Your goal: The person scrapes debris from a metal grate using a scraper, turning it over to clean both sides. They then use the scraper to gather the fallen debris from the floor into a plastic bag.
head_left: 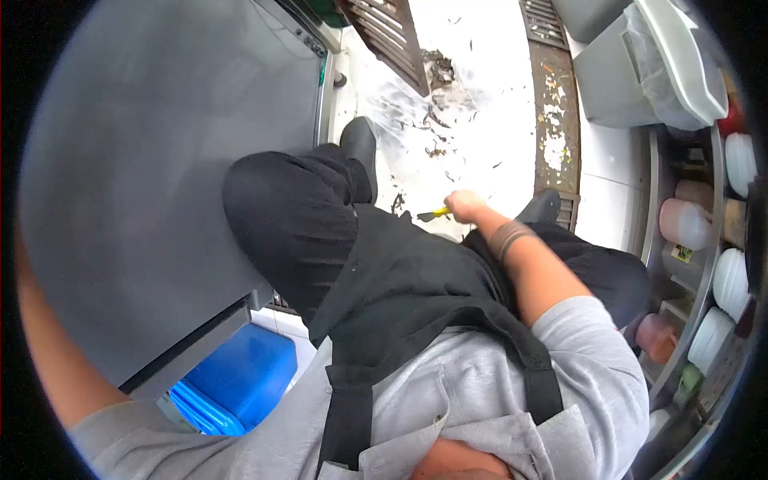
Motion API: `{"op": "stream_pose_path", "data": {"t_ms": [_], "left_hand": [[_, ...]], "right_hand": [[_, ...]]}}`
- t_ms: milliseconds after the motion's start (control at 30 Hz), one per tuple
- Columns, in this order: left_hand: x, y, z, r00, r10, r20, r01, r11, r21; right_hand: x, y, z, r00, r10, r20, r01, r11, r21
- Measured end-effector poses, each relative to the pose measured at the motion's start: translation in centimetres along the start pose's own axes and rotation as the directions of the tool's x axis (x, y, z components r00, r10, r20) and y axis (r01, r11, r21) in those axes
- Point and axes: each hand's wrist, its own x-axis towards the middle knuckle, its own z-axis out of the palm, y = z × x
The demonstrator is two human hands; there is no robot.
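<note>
My right hand (463,206) is closed round a small yellow-handled scraper (434,214), whose dark flat end points left. It is held low between my knees, over the wet white floor (496,120). Dark scraps of debris (438,72) lie scattered on that floor beyond the hand, thickest beside a lifted slatted grate (390,36). Of my left side only the forearm (56,360) shows, stretched along the grey cabinet panel (160,176); the hand itself lies outside the picture.
A floor drain channel (558,120) with food bits runs along the right. Past it stand a grey bin (640,72) with a plastic liner and a shelf holding jugs (686,224) and white containers (732,282). A blue bin (248,372) sits at lower left.
</note>
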Motion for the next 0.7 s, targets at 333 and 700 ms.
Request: {"op": "stream_pose_path", "data": {"t_ms": [333, 700], "left_hand": [[0.1, -0.2, -0.2, 0.999, -0.032, -0.021, 0.033, 0.999, 0.018], [0.3, 0.3, -0.8, 0.999, -0.023, -0.047, 0.027, 0.996, 0.085]], "right_hand": [[-7.2, 0.3, -30.6, 0.669, -0.359, -0.651, 0.507, 0.860, 0.047], [-15.2, -2.5, -38.7, 0.339, -0.074, -0.938, 0.359, 0.931, 0.057]]}}
